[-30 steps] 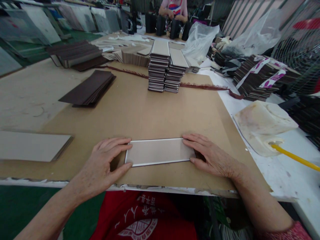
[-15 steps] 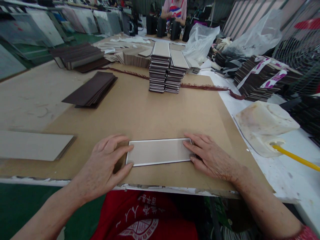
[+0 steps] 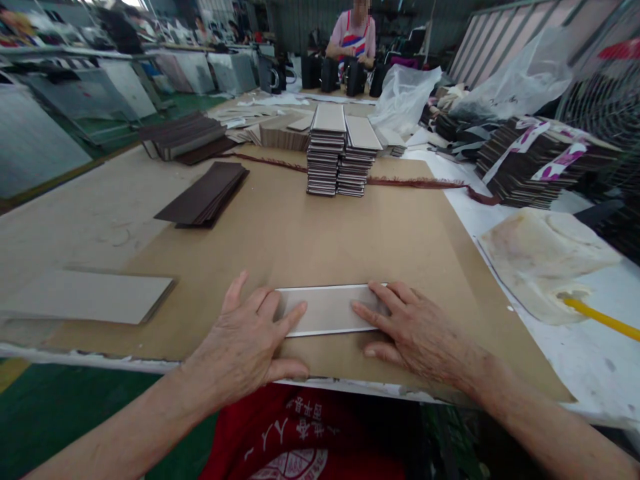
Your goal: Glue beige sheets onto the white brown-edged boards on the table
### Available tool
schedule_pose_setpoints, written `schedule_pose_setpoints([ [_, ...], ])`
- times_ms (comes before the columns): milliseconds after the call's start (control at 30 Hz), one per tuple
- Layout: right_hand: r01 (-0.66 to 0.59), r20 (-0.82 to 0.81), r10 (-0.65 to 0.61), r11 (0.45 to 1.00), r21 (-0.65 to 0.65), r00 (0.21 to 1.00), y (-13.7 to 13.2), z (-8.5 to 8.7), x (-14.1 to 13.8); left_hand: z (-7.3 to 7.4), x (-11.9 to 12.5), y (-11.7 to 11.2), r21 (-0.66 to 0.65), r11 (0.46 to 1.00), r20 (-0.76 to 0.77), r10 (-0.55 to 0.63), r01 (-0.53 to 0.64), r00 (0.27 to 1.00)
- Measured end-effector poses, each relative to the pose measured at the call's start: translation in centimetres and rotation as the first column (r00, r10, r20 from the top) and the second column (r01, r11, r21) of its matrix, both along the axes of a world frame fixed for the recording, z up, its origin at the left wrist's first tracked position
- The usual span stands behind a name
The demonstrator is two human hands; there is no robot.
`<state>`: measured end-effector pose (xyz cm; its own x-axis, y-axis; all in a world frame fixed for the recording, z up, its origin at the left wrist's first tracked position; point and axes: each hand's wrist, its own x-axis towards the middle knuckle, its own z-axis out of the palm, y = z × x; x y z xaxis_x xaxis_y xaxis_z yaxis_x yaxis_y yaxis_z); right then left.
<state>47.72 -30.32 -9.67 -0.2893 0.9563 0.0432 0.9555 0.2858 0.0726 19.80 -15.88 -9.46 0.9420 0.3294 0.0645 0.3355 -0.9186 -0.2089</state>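
Observation:
A thin grey board panel (image 3: 330,321) with pale edges lies flat on the brown sheet in front of me. My left hand (image 3: 255,330) is open over the panel's left end, its index finger resting on the top and its thumb apart, near the table edge. At the other end, my right hand (image 3: 407,320) lies with fingers spread, fingertips touching the panel's surface and upper edge. Its thumb is off the panel, on the brown sheet. Both ends of the panel are partly hidden under the fingers.
Two stacks of finished-looking panels (image 3: 327,157) stand ahead. Dark brown strips (image 3: 203,193) and plain grey boards (image 3: 100,297) lie to the left. A whitish plastic container (image 3: 545,250) with a yellow stick (image 3: 600,317) sits right. Across the table is a person (image 3: 353,40) beside black bags.
My left hand has shifted right, with its index finger further over the panel and its thumb off it. My right index finger reaches further onto the surface. The view has tilted up slightly.

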Motion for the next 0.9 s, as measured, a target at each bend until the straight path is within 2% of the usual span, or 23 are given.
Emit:
schedule_pose_setpoints([
  [200,0.057,0.003,-0.057,0.998,-0.005,0.998,-2.1,-1.1,3.0,-1.2,-1.5,0.8,-0.031,0.999,0.072,-0.022,0.025,0.997],
  [300,0.088,-0.009,-0.088,0.996,-0.031,0.996,-3.2,-1.1,5.1,-1.8,-2.2,1.2,-0.068,0.996,0.137,-0.046,0.056,0.99],
  [400,0.101,-0.089,-0.104,0.994,-0.044,0.991,-3.2,-0.8,6.2,-2.1,-2.3,1.5,-0.114,0.99,0.167,-0.065,0.084,0.984],
  [500,0.057,-0.19,-0.073,0.994,-0.089,0.979,-2.3,-0.6,5.5,-2.1,-2.2,1.8,-0.15,0.984,0.177,-0.07,0.097,0.982],
  [633,-0.042,-0.231,0.005,0.987,-0.158,0.973,-2.3,0.5,2.4,-2.1,-3.0,2.3,-0.173,0.978,0.195,-0.079,0.114,0.978],
  [700,-0.029,-0.19,0.006,0.993,-0.116,0.982,-3.3,1.3,0.9,-2.4,-4.0,2.6,-0.16,0.979,0.225,-0.089,0.127,0.97],
  [767,-0.019,-0.071,0.021,0.999,0.028,0.997,-4.4,1.6,-0.4,-2.8,-4.9,3.2,-0.135,0.981,0.24,-0.101,0.137,0.965],
  [833,-0.122,0.128,0.1,0.977,0.178,0.987,-4.7,1.5,-1.2,-3.3,-5.5,3.7,-0.123,0.982,0.247,-0.108,0.142,0.963],
  [900,-0.269,0.306,0.172,0.912,0.31,0.936,-4.3,1.0,-1.8,-3.5,-5.7,4.1,-0.113,0.981,0.282,-0.12,0.157,0.952],
])
